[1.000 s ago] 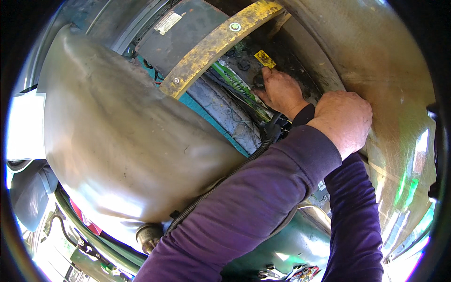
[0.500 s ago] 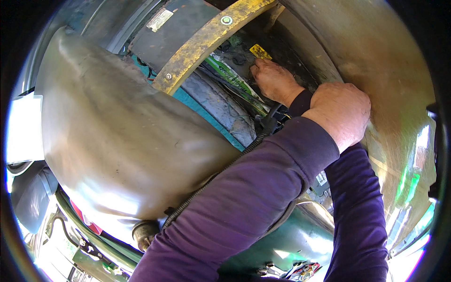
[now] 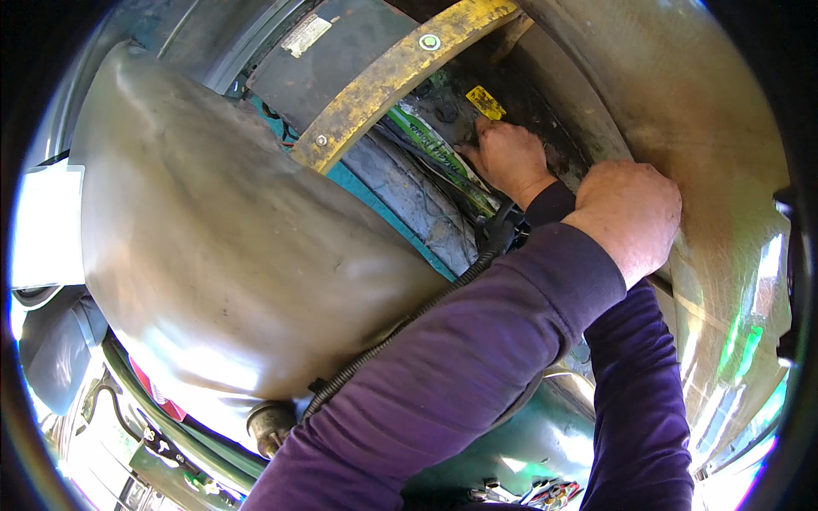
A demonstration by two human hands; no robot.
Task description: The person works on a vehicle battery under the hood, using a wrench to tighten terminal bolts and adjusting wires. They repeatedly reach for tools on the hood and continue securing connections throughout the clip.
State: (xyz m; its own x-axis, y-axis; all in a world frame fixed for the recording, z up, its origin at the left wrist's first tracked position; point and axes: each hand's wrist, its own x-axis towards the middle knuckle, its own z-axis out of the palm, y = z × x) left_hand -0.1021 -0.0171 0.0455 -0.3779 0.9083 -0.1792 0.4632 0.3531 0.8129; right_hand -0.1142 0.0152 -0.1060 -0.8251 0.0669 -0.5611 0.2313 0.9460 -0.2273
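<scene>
My right hand [image 3: 515,160] reaches into a dark recess, fingers bent down near a yellow label [image 3: 486,102]. Its fingertips are partly hidden, so what they touch cannot be seen. Crossing over my right arm, my left hand [image 3: 632,213] is closed in a fist beside the inner edge of a glossy brown curved panel [image 3: 707,162]; its fingers are turned away from view. Just left of my right hand runs a green printed strip [image 3: 423,136] with dark cables along it. A black corrugated conduit [image 3: 375,349] passes under my left forearm.
A large, brownish-grey curved cover [image 3: 230,230] fills the left side. Above the recess arches a worn yellow bar [image 3: 383,81] with bolts, next to a dark grey plate [image 3: 328,55]. A round fitting [image 3: 271,426] stands at lower left; several coloured tools or leads [image 3: 550,494] lie at the bottom.
The fingers of my right hand have shifted and bent differently, baring more of the yellow label. My left hand keeps its fist. The whole view has moved slightly.
</scene>
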